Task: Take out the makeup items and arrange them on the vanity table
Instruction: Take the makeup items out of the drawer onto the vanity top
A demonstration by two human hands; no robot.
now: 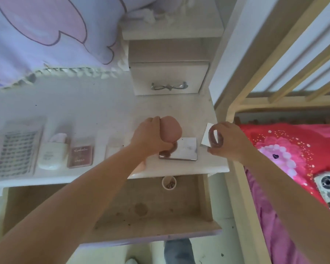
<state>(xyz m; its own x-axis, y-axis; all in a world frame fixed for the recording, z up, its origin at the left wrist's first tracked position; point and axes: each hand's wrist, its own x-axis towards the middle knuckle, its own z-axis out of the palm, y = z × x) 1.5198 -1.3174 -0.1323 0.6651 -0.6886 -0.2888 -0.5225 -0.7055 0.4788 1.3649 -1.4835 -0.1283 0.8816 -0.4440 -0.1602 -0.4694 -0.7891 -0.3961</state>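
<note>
The left hand (151, 136) grips a soft pink egg-shaped makeup sponge (171, 129) just above a flat mirrored rectangular compact (181, 151) on the white vanity table (95, 103). The sponge is judged light and compressible – a loose grasp around its widest part suffices. The right hand (227, 140) pinches a small translucent ring-shaped item (214, 138), fingers curled around its rim; it looks rigid and light. The compact appears smooth, probably slippery and breakable – best held by its edges. The open wooden drawer (141, 206) below holds one small white round container (169, 183).

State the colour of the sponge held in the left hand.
Pale pink sponge, in the left hand; head view.
</note>
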